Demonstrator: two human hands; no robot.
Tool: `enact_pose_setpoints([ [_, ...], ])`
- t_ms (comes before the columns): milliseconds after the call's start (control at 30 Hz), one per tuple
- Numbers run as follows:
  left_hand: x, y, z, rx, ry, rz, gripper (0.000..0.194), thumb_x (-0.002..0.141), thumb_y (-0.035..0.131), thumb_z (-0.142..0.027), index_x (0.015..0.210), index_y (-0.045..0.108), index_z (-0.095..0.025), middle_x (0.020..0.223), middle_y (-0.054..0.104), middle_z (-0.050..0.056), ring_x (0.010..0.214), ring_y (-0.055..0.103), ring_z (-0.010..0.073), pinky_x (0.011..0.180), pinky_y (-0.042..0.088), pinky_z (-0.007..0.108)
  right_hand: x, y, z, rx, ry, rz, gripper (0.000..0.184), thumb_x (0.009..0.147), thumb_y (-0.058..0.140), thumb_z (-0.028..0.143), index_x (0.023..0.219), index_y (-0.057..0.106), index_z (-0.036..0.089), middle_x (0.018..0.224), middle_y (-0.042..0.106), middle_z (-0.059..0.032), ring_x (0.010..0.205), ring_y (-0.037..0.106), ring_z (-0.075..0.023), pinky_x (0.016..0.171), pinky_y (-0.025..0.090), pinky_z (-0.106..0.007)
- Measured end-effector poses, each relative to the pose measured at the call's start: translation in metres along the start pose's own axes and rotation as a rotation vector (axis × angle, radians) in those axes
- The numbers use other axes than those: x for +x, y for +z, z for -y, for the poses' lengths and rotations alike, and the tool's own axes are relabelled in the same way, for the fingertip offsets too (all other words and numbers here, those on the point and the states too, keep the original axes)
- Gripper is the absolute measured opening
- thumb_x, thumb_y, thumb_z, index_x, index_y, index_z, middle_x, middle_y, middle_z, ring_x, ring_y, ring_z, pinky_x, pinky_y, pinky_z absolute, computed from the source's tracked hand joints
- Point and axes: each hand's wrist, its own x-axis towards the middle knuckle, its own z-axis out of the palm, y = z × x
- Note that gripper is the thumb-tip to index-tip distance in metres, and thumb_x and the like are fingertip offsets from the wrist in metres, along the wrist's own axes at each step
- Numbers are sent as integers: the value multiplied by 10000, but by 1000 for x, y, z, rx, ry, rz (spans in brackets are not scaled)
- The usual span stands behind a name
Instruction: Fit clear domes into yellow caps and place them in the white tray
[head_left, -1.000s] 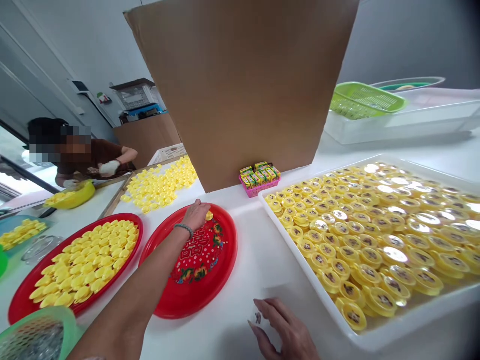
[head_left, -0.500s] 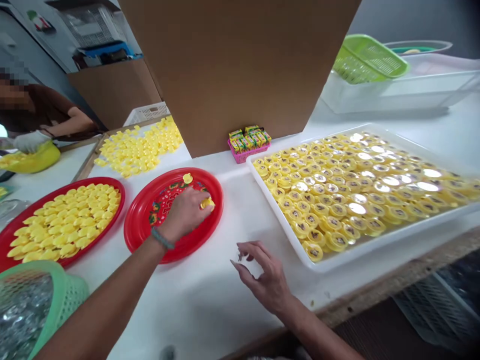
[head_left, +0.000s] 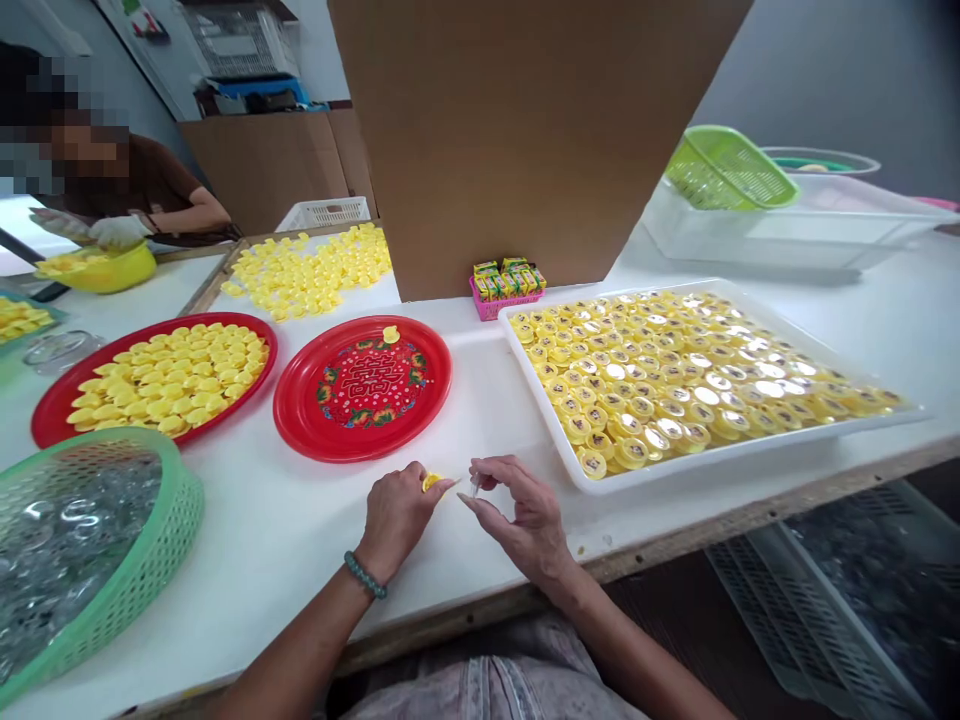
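Note:
My left hand [head_left: 397, 515], with a beaded bracelet at the wrist, is closed on a small yellow plastic piece [head_left: 432, 482]. Facing it, my right hand [head_left: 525, 515] pinches a small clear plastic piece [head_left: 475, 484] between thumb and fingers; its exact shape is hard to make out. The two pieces are close but apart, above the white table near its front edge. Behind my left hand lies a red patterned tray [head_left: 307, 425] with a single yellow piece [head_left: 391, 334] near its far rim. A white tray [head_left: 559, 440] of yellow discs with printed pictures stands beyond my right hand.
Another red tray [head_left: 52, 425] bears many yellow pieces. A green basket [head_left: 184, 500] of clear plastic parts stands front left. A cardboard sheet [head_left: 540, 140] rises behind a pink basket [head_left: 487, 310] of little boxes. A gloved co-worker [head_left: 120, 232] sits at far left.
My left hand took a yellow piece from the red tray and drew it back towards my right hand. The right hand keeps its clear piece. The view shifted as my head moved.

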Motion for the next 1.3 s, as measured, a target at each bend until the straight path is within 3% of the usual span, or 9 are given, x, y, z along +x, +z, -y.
enact_pose_setpoints([
  [167,-11,-6,6,-321,-96,122,411,885,431,-479,629,595,-202,631,650,15,627,586,207,565,332,281,-10,-2,-5,-199,34,65,289,792,621,186,1079,589,201,845,622,-18,775,572,-137,731,469,-260],
  [300,-16,-8,25,-480,-106,143,252,853,483,-386,751,632,-210,665,652,-3,634,586,194,579,369,271,-16,1,-11,-347,87,140,261,796,622,228,1053,609,187,839,628,-31,757,589,-146,689,470,-247],
  [367,-14,-7,34,-519,-28,91,194,835,497,-317,907,643,-211,764,654,6,658,583,186,600,393,271,-16,5,-10,-423,96,188,260,797,618,231,1051,612,182,842,633,-36,759,595,-154,686,467,-249],
  [467,-6,-2,41,-593,176,79,281,816,488,-228,1059,628,-212,987,625,42,772,585,181,702,433,273,-14,15,-6,-559,112,251,249,795,613,228,1040,617,179,826,637,-38,745,597,-163,663,455,-249],
  [533,0,3,42,-621,296,103,288,811,475,-190,1041,647,-214,1034,610,49,849,576,189,763,436,278,-13,22,-2,-662,135,299,220,801,604,227,1016,624,186,801,633,-36,743,596,-171,650,443,-250],
  [633,4,10,42,-653,355,129,263,799,475,-161,962,676,-208,940,632,44,844,573,193,768,440,282,-10,30,-1,-778,138,383,197,809,596,230,1001,623,195,824,635,-41,796,595,-187,688,435,-262],
  [867,-2,24,43,-850,206,162,229,774,486,-200,887,686,-190,838,666,27,735,594,185,675,463,270,-3,39,-8,-819,88,547,185,837,579,234,1017,604,202,873,638,-58,845,585,-202,719,419,-278],
  [1067,-4,30,42,-1107,56,267,223,763,531,-276,859,688,-150,791,681,51,757,635,215,694,518,296,2,47,-8,-885,46,653,161,858,515,152,980,618,172,842,633,-91,788,567,-219,697,413,-310],
  [1300,-4,29,41,-1162,36,299,249,767,557,-313,883,687,-135,778,683,61,761,638,220,705,526,309,14,47,-4,-971,89,754,155,857,494,137,883,645,156,806,634,-95,768,572,-219,665,406,-307],
])
